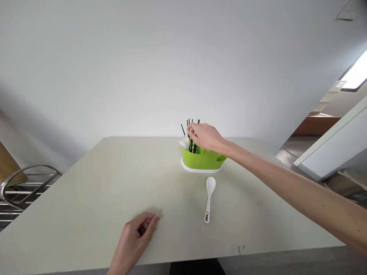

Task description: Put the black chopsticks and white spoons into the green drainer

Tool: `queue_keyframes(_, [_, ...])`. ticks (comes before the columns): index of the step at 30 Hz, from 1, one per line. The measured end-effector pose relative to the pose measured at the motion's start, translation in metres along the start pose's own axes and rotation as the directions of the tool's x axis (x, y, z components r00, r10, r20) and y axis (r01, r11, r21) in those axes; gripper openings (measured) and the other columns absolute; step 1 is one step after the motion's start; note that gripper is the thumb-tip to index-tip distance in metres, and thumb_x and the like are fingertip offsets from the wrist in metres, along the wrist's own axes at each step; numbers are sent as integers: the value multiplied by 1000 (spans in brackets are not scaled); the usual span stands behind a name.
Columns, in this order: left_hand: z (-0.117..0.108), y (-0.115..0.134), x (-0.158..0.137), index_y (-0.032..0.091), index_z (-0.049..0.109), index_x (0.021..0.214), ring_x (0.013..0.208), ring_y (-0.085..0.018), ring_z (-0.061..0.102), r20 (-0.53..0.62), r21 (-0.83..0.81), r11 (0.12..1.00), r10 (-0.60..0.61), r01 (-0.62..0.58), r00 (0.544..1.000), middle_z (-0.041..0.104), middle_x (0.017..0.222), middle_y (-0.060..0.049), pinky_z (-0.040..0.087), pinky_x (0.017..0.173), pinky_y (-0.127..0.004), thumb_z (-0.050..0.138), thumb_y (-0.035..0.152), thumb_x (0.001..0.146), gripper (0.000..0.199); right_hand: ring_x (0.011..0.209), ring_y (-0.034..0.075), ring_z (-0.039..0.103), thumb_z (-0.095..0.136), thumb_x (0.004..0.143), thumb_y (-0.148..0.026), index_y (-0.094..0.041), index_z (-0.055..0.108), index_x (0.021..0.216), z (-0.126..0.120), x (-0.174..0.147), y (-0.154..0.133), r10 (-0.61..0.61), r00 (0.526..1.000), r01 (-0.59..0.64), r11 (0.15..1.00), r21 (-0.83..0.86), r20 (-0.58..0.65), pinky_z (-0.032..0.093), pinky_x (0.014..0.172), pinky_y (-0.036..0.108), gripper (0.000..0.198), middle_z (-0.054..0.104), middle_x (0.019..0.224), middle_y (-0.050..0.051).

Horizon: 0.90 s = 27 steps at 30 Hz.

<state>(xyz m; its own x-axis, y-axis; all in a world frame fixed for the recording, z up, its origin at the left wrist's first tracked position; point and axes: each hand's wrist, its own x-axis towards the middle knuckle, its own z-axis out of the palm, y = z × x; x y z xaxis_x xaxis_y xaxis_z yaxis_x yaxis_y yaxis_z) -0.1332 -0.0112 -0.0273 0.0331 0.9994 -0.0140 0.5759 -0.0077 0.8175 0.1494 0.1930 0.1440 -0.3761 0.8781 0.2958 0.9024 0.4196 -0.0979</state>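
Observation:
A green cutlery holder [197, 161] with a white base stands near the back of the table, holding several black chopsticks [198, 121] and white spoons [185, 140]. Over it reaches my right hand [205, 135], fingers curled into a pinch just above the spoon heads and against the chopsticks. What lies between those fingertips, if anything, I cannot make out. In front of the holder, a white spoon [210, 187] lies flat, its marked handle toward me. My left hand [137, 233] rests at the front of the table, fingers curled and thumb against the index finger, holding nothing.
The pale table [94, 198] runs back to a plain white wall [143, 68]. At far left, a metal rack [27, 191] stands beside the table edge. A white door or panel [338, 141] and floor show at right.

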Motion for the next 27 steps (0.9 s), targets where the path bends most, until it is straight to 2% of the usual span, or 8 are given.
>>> queue_keyframes(4, [0,2,0,21,74,85,56,-14,42,-11,14,1000,5,-5,1000,51,60,1,32,52,-25,54,69,94,52,102,31,70,45,100,-15,-16,56,139,11,11,1,73,991,-73,997,-5,113,46,73,34,40,74,122,16])
queue_keyframes(9, [2,2,0,21,74,85,56,-14,43,-26,22,1000,10,-10,1000,52,60,1,33,53,-25,54,68,94,52,80,28,69,53,94,-13,-15,62,124,31,14,-4,92,976,-94,996,1,196,43,64,32,31,75,112,19])
queue_keyframes(15, [2,2,2,21,73,82,54,-14,41,-33,32,999,21,-20,999,50,56,1,33,52,-25,54,70,93,54,85,25,69,50,102,-22,-18,68,102,34,15,-9,73,985,-72,997,-11,159,41,65,31,19,75,101,14])
queue_keyframes(18, [2,1,2,21,73,83,55,-15,43,-36,36,999,19,-18,999,51,57,1,33,52,-25,55,69,93,53,91,27,70,45,108,-37,-18,70,97,38,16,-14,83,990,-80,996,-28,114,43,67,31,33,76,99,14])
queue_keyframes(21, [2,0,3,21,73,83,55,-15,42,-37,39,999,16,-15,999,51,56,1,33,52,-25,55,69,93,53,94,29,71,47,107,-50,-16,71,97,45,18,-22,104,992,-101,994,-50,68,47,71,33,43,76,101,16])
queue_keyframes(24, [2,1,2,21,74,83,54,-15,43,-42,40,999,8,-6,999,52,57,1,34,52,-25,55,70,92,54,97,32,73,55,103,-46,-14,72,102,53,19,-30,104,994,-101,992,-72,33,49,75,35,37,76,104,18])
queue_keyframes(27, [2,2,1,21,75,86,56,-15,45,-35,35,999,5,-4,999,55,60,0,36,53,-25,55,69,94,52,98,32,73,54,103,-30,-12,72,107,59,17,-33,92,996,-90,992,-84,14,50,77,36,26,76,108,20])
